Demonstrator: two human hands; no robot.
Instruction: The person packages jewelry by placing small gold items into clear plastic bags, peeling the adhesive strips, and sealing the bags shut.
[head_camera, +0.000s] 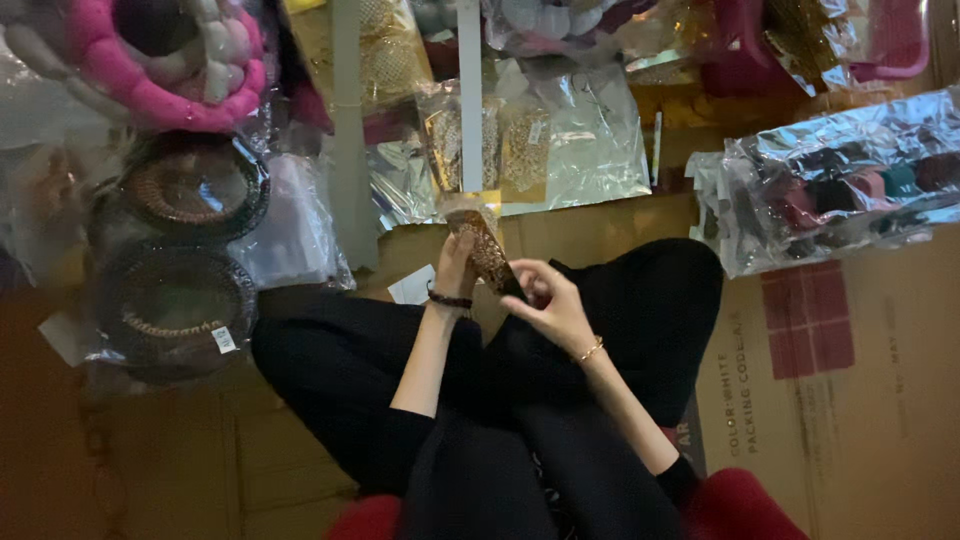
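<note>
A small clear packet of gold-brown beaded items (484, 243) is held up over my crossed legs in black trousers. My left hand (455, 268), with a dark band at the wrist, grips the packet's left edge from behind. My right hand (553, 300), wearing a thin gold bracelet, pinches the packet's lower end between thumb and fingers. The packet's top has a pale gold header that tilts away from me.
More clear packets of gold items (500, 150) lie ahead on the cardboard floor (800, 400). Two bagged dark round baskets (185, 250) sit at left under a pink and white knotted cushion (170, 55). A large clear bag of dark items (840, 180) lies at right.
</note>
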